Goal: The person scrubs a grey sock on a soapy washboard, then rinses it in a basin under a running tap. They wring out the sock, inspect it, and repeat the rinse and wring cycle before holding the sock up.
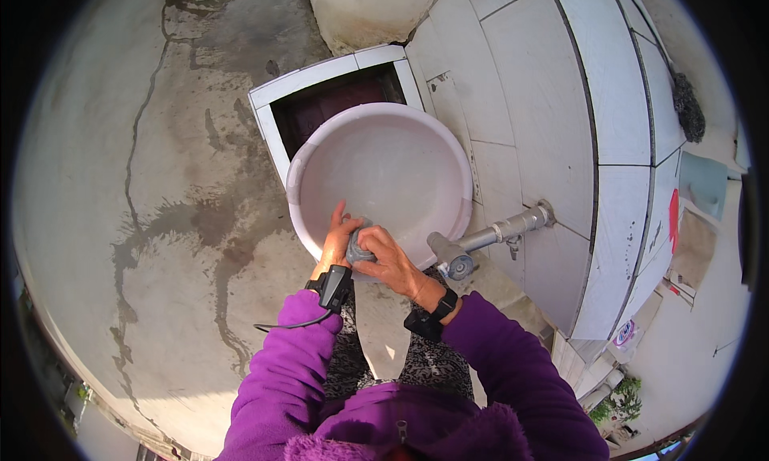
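A wad of wet grey cloth (360, 252) is bunched between my two hands over the near rim of a large pale pink plastic basin (379, 109). My left hand (337, 240) grips its left side, the index finger and thumb pointing up and away from me. From the right, my right hand (393, 264) curls its fingers over the same cloth. Cloudy whitish water (390, 166) lies in the basin. Much of the cloth is hidden under my fingers.
The basin overlaps a white-tiled drain box (273, 130) with a dark recess. A metal tap (459, 263) juts from the tiled wall (541, 100) at the basin's right. Wet streaks mark the concrete floor (186, 293). A dark scrubbing pad (689, 106) rests on the ledge at the far right.
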Demonstrator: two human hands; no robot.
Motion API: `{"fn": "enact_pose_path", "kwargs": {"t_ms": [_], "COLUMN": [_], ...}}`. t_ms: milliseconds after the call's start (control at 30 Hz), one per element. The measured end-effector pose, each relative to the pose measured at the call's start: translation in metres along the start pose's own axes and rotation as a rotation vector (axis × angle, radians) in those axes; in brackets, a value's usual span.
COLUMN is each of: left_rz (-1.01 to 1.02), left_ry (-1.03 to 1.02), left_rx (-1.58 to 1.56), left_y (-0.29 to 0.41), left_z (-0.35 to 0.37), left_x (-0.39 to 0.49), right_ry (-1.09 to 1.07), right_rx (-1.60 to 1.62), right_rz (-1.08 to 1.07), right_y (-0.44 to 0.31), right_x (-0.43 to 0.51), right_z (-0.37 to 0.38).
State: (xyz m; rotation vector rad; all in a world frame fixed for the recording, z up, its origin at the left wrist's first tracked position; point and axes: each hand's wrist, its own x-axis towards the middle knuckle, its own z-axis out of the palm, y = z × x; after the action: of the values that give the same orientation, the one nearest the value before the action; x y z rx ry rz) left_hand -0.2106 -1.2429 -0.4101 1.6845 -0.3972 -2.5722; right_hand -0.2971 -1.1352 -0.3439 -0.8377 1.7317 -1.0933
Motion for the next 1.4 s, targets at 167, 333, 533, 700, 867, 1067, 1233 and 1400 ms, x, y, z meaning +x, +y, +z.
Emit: {"fn": "enact_pose_path", "kwargs": {"t_ms": [167,333,533,700,867,1067,1233,1400], "left_rz": [0.034,0.165,0.138,-0.018,-0.135,0.01,0.088,0.187], "left_ry": [-0.079,-0.113,0.13,0.204,0.205,-0.277,-0.202,-0.228], "left_rx": [-0.173,0.021,0.122,0.046,-0.064,-0.4,-0.186,-0.057], "left_y": [-0.014,0.004,0.02,0.003,-0.009,-0.012,0.003,0.019], "left_z": [0.015,0.023,0.004,-0.006,-0.006,0.009,0.012,0.022], "left_x": [-0.022,-0.033,-0.029,-0.014,-0.002,0.003,-0.014,-0.031], "right_ry": [0.285,0.481,0.519,-0.136,0.016,0.054,0.12,0.437], "right_rx": [-0.317,-0.557,-0.801,-0.886,-0.123,0.032,-0.165,0.107], "right_rz": [0.257,0.211,0.233,0.009,0.174,0.067,0.016,0.249], "right_y": [0.022,0.083,0.104,0.106,0.066,-0.003,-0.005,0.008], "right_x": [0.024,0.077,0.079,0.049,0.041,-0.007,-0.014,0.009], "right_z": [0.02,-0.026,-0.031,0.006,-0.023,-0.012,-0.013,-0.029]}}
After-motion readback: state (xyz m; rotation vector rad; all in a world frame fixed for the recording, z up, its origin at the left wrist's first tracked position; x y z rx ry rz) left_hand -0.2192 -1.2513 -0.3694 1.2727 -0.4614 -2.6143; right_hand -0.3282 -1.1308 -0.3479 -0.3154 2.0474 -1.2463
